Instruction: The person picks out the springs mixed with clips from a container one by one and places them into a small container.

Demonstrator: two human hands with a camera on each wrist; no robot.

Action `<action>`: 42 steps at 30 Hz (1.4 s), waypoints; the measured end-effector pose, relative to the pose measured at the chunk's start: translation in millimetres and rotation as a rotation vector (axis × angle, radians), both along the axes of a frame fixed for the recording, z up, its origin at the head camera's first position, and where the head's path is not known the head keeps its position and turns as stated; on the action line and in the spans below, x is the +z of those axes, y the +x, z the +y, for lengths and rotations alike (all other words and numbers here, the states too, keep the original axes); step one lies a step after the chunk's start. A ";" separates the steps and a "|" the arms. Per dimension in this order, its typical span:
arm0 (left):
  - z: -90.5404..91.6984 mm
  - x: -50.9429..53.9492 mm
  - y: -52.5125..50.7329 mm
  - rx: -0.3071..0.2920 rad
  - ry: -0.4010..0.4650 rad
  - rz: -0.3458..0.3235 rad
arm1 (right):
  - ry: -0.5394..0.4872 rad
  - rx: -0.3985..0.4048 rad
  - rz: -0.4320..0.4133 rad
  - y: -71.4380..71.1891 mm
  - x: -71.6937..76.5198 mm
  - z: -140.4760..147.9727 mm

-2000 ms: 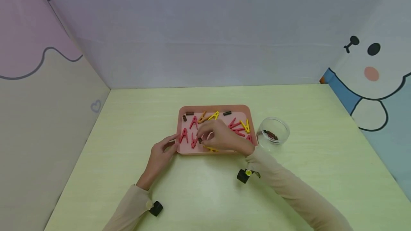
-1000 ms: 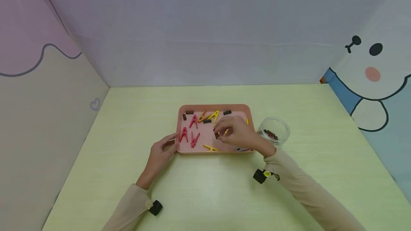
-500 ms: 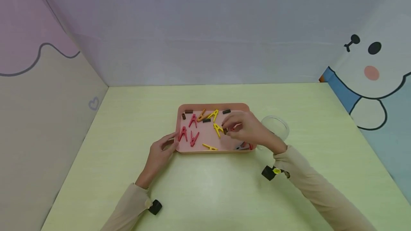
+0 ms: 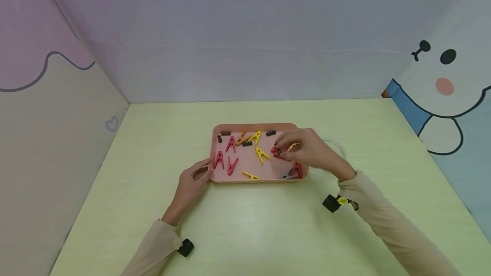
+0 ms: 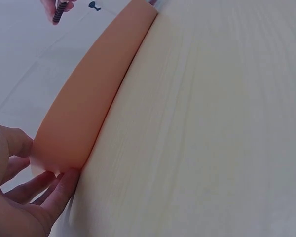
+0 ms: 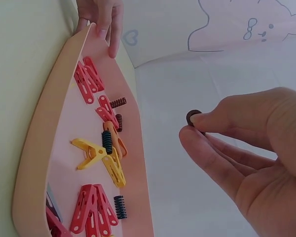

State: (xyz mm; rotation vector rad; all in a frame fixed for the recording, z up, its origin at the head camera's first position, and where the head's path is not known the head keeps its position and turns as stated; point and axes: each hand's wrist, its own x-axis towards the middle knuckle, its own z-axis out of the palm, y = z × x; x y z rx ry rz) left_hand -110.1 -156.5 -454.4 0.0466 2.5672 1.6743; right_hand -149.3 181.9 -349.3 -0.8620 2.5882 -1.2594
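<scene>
My right hand [image 4: 314,150] pinches a small dark coil spring [image 6: 192,116] between thumb and fingertips, raised over the right part of a pink tray [image 4: 239,182]. At the tray's left end my left hand [image 4: 193,184] holds the rim; in the left wrist view its fingers [image 5: 64,190] press the outer corner. Several red clothespins [image 4: 219,160] lie in the tray, along with yellow clothespins [image 4: 261,155], an orange one [image 4: 242,139] and a grey one [image 4: 288,175]. Among them are several dark springs [image 6: 120,207]. My right hand partly covers the right-hand clothespins in the head view.
Just right of the tray stands a round clear bowl [image 4: 339,146], mostly hidden behind my right hand and wrist. Pale table surface [image 4: 245,225] surrounds the tray. A plain back wall [image 4: 245,46] and printed side panels [image 4: 445,110] enclose the table.
My right hand has moved rightward across the tray with the spring, uncovering a spring and yellow clothespins in the middle and now overlapping the bowl. The left hand stays at the tray's left end.
</scene>
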 end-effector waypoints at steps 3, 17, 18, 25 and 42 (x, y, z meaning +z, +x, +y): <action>0.0 -0.2 0.1 -0.001 -0.008 0.002 | 0.006 -0.024 -0.009 0.7 0.5 3.7; 1.4 0.7 0.6 0.001 -0.015 0.020 | -0.017 -0.047 -0.058 3.7 1.8 19.3; 1.4 0.7 0.6 0.003 -0.016 0.020 | -0.015 -0.046 -0.052 3.6 1.8 20.4; 1.2 0.6 0.9 0.007 -0.037 0.005 | -0.001 -0.042 -0.012 3.7 0.9 27.4; 1.3 0.3 0.7 0.011 -0.030 0.003 | 0.010 -0.087 0.009 8.4 3.6 47.0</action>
